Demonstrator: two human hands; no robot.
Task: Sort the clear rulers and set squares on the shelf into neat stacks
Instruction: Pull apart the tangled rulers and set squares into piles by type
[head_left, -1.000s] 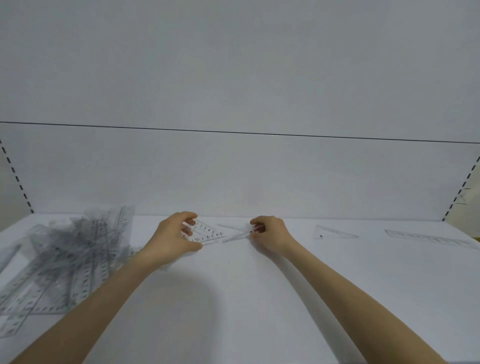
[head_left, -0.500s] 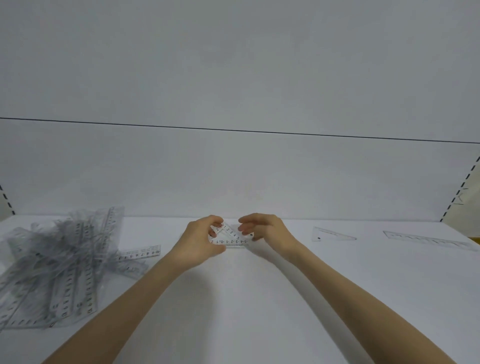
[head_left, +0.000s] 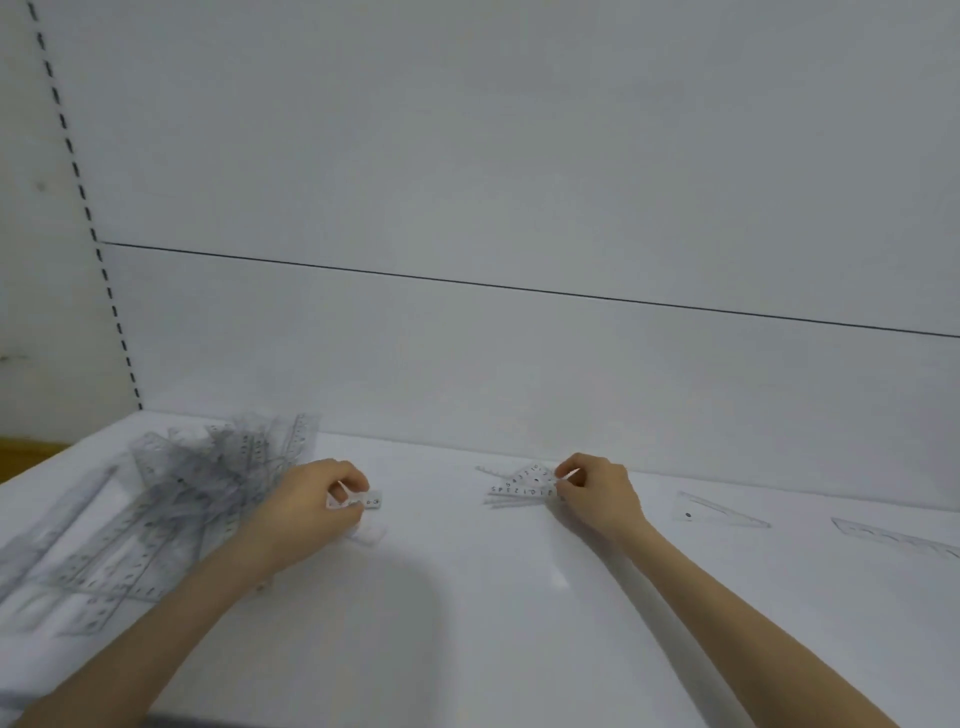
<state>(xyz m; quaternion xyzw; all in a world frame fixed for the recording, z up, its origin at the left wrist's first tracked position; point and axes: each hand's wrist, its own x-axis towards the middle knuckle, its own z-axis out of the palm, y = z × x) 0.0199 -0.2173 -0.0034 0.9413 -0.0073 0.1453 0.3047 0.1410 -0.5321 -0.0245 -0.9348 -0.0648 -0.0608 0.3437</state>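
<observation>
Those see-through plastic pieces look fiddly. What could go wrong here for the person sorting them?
The left hand pinches a clear ruler end beside the tangled heap of clear rulers; pulling could drag others along. The right hand grips a clear triangular set square by one corner, so it might slip. Clear pieces are hard to see on the white shelf.

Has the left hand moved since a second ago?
Yes. The left hand has left the right hand and gone left to the jumbled pile, now touching it.
</observation>
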